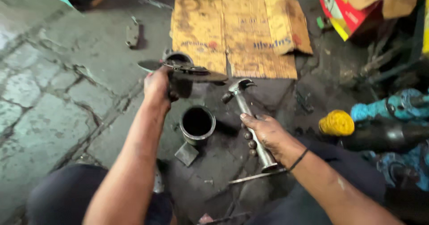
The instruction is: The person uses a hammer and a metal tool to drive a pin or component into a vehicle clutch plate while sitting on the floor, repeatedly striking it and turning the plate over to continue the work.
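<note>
Gripping a flat dark metal disc [187,69] and steel hammer [248,117], grimy hands.

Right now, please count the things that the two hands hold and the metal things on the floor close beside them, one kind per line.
Hammer, in the right hand: 1
Flat metal disc, in the left hand: 1
Metal cylinder sleeve: 1
Small flat metal plate: 1
Thin metal rod: 1
Total: 5

single head view; looks steeply down, close over floor [53,95]

left floor [49,95] – open | centre – metal ring [197,124], hammer [250,122]
</note>
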